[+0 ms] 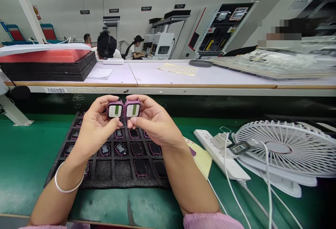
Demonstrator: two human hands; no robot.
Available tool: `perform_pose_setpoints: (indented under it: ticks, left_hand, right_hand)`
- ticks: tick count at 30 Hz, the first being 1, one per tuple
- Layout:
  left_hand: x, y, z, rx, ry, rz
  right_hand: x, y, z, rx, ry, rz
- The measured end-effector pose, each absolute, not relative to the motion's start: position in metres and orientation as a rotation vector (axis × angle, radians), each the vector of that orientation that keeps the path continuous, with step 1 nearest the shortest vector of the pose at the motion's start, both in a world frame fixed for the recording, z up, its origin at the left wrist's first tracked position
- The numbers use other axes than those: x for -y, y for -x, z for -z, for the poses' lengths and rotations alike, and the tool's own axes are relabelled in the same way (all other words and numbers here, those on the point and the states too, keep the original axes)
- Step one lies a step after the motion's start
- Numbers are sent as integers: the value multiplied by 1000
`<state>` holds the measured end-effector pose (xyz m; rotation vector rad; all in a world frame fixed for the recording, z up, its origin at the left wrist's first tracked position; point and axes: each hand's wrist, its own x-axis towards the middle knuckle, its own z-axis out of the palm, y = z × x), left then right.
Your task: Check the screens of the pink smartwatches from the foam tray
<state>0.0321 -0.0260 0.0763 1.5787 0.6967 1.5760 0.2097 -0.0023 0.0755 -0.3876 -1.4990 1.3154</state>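
Watches [114, 110] in your grip: smooth, glossy screens [132, 110]. Tray [122, 170] below: matt, rough foam. Bench [26, 159] under that: smooth w/ sheen. Fan [278, 147], R of your grip: smooth plastic. Bangle [58, 187], lower L: shiny metal.

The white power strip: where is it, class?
On the right side of the head view, the white power strip lies on the green work surface, between the yellow sheet and the white fan.

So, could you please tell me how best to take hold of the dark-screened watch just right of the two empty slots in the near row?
I'd come straight down from above and pinch the watch by opposite sides of its purple rim. It lies face up in a slot of the foam tray, whose walls seem to block a sideways approach.
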Motion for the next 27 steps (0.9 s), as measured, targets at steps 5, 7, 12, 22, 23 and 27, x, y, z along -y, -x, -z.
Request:
perform_pose_setpoints:
  ticks: [5,7,12,22,23,27]
  left_hand:
    - [28,-33,-79,-764,-1624,-1579]
    - [29,-33,-80,-796,-1623,-1575]
    - [29,-33,-80,-798,-1622,-1588]
    - [28,-34,-79,-765,-1618,-1588]
    - [28,-34,-78,-770,-1615,-1583]
    - [27,-35,-77,-775,-1605,-1573]
  right_hand:
    - [1,-210,-74,1467,400,-1340]
    - [1,-209,-73,1456,398,-1360]
    - [1,-209,-73,1473,386,-1352]
    - [3,-211,-73,1495,410,-1328]
    - [3,-211,-74,1496,414,-1324]
    - [3,-209,-74,1497,437,-1295]
